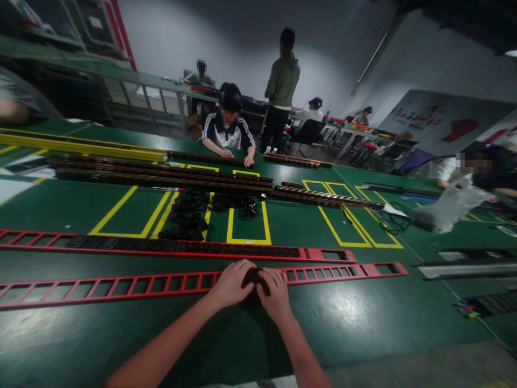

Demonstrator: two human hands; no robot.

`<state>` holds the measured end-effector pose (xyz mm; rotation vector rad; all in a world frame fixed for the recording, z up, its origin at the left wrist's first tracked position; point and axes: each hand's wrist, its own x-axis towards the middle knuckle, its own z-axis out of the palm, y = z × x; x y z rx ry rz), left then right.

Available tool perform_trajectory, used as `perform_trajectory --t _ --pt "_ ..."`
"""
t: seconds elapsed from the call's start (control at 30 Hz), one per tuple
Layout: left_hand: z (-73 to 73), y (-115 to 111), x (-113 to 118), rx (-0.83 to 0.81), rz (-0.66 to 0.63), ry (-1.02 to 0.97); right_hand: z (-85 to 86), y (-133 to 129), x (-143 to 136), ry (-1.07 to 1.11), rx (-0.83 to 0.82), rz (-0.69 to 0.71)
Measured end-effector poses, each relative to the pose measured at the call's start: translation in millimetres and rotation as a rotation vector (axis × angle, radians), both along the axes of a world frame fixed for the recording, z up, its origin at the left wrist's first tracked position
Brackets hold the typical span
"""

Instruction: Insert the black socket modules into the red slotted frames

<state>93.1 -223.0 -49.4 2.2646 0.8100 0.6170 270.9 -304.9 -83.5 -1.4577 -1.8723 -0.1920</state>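
Observation:
Between my two hands is a small black part, largely covered by my fingers; its exact kind cannot be made out. My left hand grips it from the left, and my right hand grips it from the right. Both hands are over a long red frame with a row of openings, which runs across the table. Just beyond lies a second red frame, many of its openings filled with black square pieces.
Loose black parts lie in a pile behind the red frames. Long dark strips stretch across the green table. A person works opposite. On the right are a plastic bag and a pale rail.

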Motion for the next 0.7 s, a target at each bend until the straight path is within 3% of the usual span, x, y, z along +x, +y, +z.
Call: perform_trajectory --t 0.4,0.7 --pt "0.9 4.0 -0.9 -0.028 -0.043 0.029 7.9 -1.9 -2.7 0.041 -0.045 -0.028" --pt "-0.5 4.8 2.2 -0.071 0.008 0.045 7.2 -2.1 -3.3 0.039 -0.093 -0.023"
